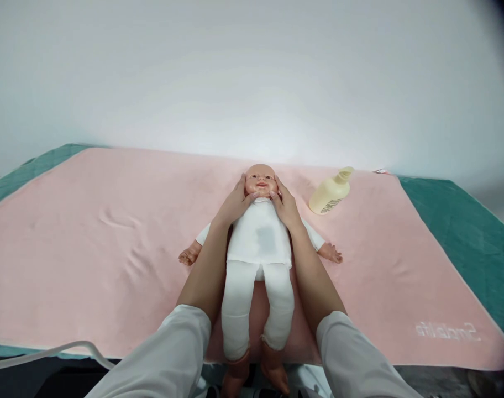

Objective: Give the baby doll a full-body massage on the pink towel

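Observation:
A baby doll point(259, 235) with a white cloth body lies on its back on a pink towel point(123, 249), its head toward the wall and its feet over the near edge. Around the left side of the doll's head curves my left hand point(234, 204), its thumb at the chin. My right hand point(285, 205) cups the other side in the same way, thumb by the jaw. Both hands hold the head between them. The doll's arms spread outward beyond my forearms.
Right of the doll's head, a pale yellow pump bottle point(330, 194) leans to the right. Green cloth point(463, 237) shows beyond the towel at both sides. A white wall point(235, 77) stands behind. A pale tube point(75, 345) curves at the lower left.

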A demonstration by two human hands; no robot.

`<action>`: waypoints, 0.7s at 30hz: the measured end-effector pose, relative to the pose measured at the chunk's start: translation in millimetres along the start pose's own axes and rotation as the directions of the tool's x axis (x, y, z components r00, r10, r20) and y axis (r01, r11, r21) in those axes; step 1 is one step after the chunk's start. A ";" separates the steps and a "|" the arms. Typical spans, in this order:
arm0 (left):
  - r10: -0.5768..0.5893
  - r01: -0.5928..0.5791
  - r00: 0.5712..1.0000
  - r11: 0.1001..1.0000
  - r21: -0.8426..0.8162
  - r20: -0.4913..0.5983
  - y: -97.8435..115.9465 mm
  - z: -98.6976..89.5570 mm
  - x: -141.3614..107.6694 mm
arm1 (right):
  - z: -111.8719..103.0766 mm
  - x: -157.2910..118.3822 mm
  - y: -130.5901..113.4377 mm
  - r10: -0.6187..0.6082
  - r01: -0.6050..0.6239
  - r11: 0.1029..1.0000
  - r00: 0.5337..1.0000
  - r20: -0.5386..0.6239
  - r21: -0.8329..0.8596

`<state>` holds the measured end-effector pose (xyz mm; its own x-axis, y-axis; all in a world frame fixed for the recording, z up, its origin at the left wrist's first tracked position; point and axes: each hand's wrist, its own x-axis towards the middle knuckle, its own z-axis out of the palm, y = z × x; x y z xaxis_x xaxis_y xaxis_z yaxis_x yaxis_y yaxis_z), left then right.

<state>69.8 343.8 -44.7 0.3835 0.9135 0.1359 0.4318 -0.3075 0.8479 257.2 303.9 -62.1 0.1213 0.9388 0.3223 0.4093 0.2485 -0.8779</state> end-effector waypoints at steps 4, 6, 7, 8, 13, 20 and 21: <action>-0.016 0.016 1.000 1.000 0.006 0.013 1.9 -1.3 0.3 | -0.5 -0.3 -1.7 0.002 -0.002 1.000 1.000 0.002 0.000; -0.025 0.025 1.000 1.000 0.003 0.013 2.1 -1.4 -0.1 | -0.5 -0.9 -3.4 0.011 -0.011 1.000 1.000 0.006 0.014; -0.027 0.027 1.000 1.000 -0.004 0.013 2.0 -1.3 -0.4 | -0.5 -1.2 -4.3 0.017 -0.017 1.000 1.000 0.008 0.022; -0.027 0.027 1.000 1.000 -0.014 0.012 1.8 -1.2 -0.7 | -0.3 -1.4 -4.9 0.024 -0.025 0.999 1.000 0.008 0.027; -0.016 0.017 1.000 0.997 -0.070 0.017 1.8 -0.7 -2.7 | 0.8 -1.8 -5.4 0.037 -0.037 0.999 0.999 -0.002 0.029; -0.034 0.035 0.999 0.997 -0.070 0.010 8.0 -0.2 -5.4 | 1.7 -1.3 -4.8 0.021 -0.021 0.999 1.000 -0.014 0.027; -0.036 0.037 0.999 0.997 -0.067 0.007 8.9 -0.1 -5.8 | 1.8 -1.2 -4.9 0.019 -0.019 1.000 1.000 -0.016 0.024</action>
<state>71.3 335.8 -37.9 0.3733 0.9221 0.1014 0.3902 -0.2553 0.8846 253.4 302.0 -58.9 0.1438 0.9395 0.3108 0.3847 0.2363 -0.8923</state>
